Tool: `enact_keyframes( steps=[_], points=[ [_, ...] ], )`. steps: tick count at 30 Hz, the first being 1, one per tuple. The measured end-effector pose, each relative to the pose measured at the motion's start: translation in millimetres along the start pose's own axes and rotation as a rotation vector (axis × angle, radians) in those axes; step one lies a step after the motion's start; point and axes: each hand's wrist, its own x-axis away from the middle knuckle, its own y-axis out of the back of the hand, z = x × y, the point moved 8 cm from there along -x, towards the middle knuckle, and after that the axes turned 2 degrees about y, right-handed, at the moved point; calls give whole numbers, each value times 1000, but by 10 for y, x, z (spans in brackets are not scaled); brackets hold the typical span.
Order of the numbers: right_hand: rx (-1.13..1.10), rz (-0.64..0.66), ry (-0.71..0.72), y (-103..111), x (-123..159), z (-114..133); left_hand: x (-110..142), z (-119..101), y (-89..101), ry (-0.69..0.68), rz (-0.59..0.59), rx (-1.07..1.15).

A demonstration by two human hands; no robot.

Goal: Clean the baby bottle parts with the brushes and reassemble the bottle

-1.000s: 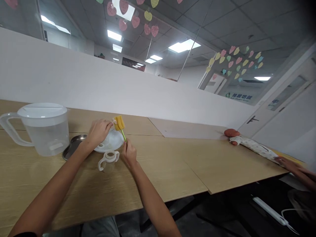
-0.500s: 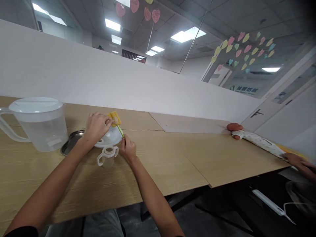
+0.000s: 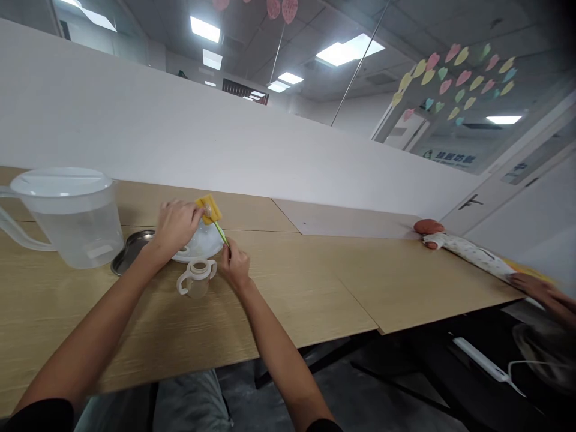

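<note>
My left hand (image 3: 177,225) is closed, pinching a small clear round piece (image 3: 207,211) that looks like a bottle nipple. Against it lies a yellow square pad (image 3: 211,207), sponge-like; whether the fingers grip it too I cannot tell. A thin green stick (image 3: 220,231) runs up to the clear piece, its lower end between the closed fingers of my right hand (image 3: 235,263). Both hands are over a whitish bowl (image 3: 204,243), partly covered by my left hand. Just in front stands an upright clear baby bottle (image 3: 198,279) with two handles and no lid.
On the left stand a lidded clear pitcher (image 3: 74,222) and a metal tray (image 3: 130,249), partly behind my left arm. At the table's (image 3: 297,288) far right, another person's hands (image 3: 535,287) touch a doll (image 3: 468,252) in patterned white cloth. A white wall (image 3: 202,150) runs behind.
The view has tilted slightly downward. Both hands keep their grip, the stick and yellow pad staying together with only a slight shift.
</note>
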Motion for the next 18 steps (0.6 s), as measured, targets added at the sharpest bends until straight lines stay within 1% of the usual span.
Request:
enact_keyframes(
  steps=[3,7,9,12,14,18],
  points=[
    [-15,35,-29,-41,4,-2,18,-16,39,-23,-67,-67],
    [-65,24,-64,-42,2,-7,30,-34,37,-73,-108,-76],
    [-80,-23,-125,5,-5,-46,35,-25,56,-75,-125,-67],
    [-83,-132,-206,129,-12,-95,44,13,98,-51,-141,-53],
    [-78,-155,-204,175,-18,-86,48,43,109,-35,-134,-51],
    [-48,-99,-122,139,-23,-25,47,64,113,-31,-124,-63]
  ],
)
